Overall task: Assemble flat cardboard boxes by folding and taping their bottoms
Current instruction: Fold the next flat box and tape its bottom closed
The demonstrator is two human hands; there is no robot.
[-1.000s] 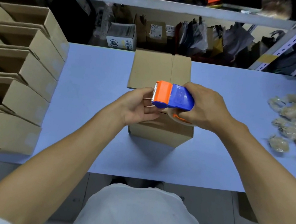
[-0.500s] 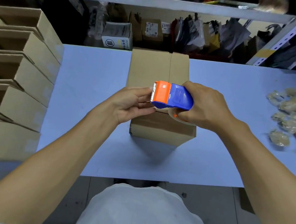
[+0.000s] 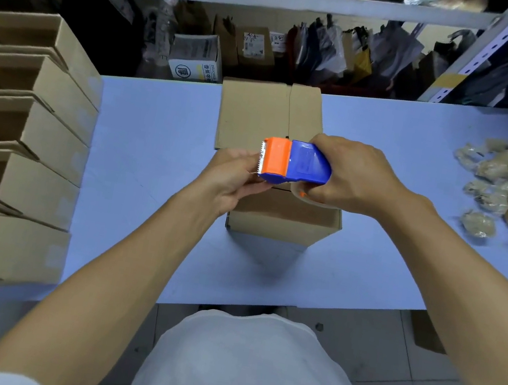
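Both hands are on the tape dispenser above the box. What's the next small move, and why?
Probably draw the tape end out and lower it onto the box: the left hand pinches at the serrated edge of the tape dispenser, held by the right hand.

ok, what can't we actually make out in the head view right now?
- Tape roll: hidden under the right hand and the tape dispenser.
- Tape end: the left hand has its fingers at the toothed edge; too fine to tell whether tape is pinched.
- Seam of the box: covered by hands and dispenser, taped or not unknown.
- Crumpled clear wads: blurred, cut by the right edge.
- Label on the white carton: too small to read.
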